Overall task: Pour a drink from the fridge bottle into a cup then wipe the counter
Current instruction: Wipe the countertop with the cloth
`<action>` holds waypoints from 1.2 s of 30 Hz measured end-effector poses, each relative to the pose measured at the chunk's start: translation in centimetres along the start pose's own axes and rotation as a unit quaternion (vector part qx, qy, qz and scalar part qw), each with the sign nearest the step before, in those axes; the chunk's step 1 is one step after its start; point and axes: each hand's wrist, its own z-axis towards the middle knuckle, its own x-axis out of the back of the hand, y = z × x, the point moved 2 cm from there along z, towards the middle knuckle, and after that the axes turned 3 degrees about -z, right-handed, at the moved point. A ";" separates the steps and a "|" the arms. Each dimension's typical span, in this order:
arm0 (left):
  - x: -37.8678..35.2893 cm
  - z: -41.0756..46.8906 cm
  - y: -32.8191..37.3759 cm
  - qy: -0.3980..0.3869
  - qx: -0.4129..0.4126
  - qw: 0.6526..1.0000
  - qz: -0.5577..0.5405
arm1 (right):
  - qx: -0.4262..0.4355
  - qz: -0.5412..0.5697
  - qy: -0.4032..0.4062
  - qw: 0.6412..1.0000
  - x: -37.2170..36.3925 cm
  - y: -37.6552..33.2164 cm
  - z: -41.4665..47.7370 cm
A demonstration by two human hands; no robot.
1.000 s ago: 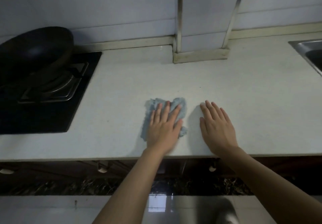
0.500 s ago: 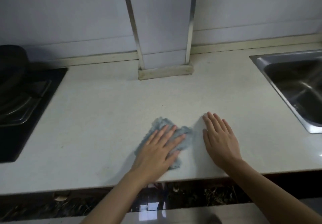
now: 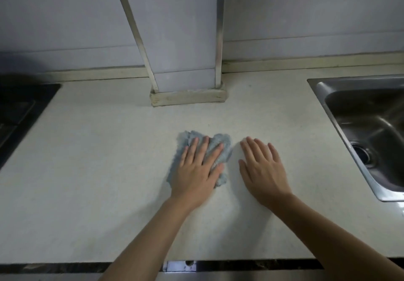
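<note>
Now: left hand (image 3: 196,171) flat, fingers (image 3: 205,147) straight, pressing blue cloth (image 3: 225,142) onto counter (image 3: 105,171) near centre. Right hand (image 3: 263,170) flat on bare counter at cloth's 3 o'clock, just beside, gripping nothing. Sink (image 3: 317,84) at 2 o'clock, stove (image 3: 26,99) at 9 o'clock.

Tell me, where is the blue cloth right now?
In the head view the cloth lies on the counter near centre, pressed under the left hand; the right hand rests flat just to its right, the sink farther right.

The left hand (image 3: 194,176) and right hand (image 3: 264,173) are bare; both forearms (image 3: 153,232) stay uncovered past the counter's (image 3: 98,171) front edge.
</note>
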 end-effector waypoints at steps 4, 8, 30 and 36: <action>-0.6 -3.1 1.6 0.005 -0.068 0.998 0.018 | 0.015 -0.022 0.002 1.000 0.7 1.9 2.1; 0.2 -4.0 -1.0 0.020 -0.073 0.996 0.048 | 0.037 0.034 0.002 0.999 0.1 1.8 3.6; 0.2 6.3 -0.5 -0.002 -0.047 0.998 0.031 | 0.043 0.097 0.022 0.994 -1.6 1.3 3.2; 0.7 5.2 -7.0 0.003 -0.070 0.995 0.072 | 0.039 0.101 0.023 0.994 -1.1 1.6 3.5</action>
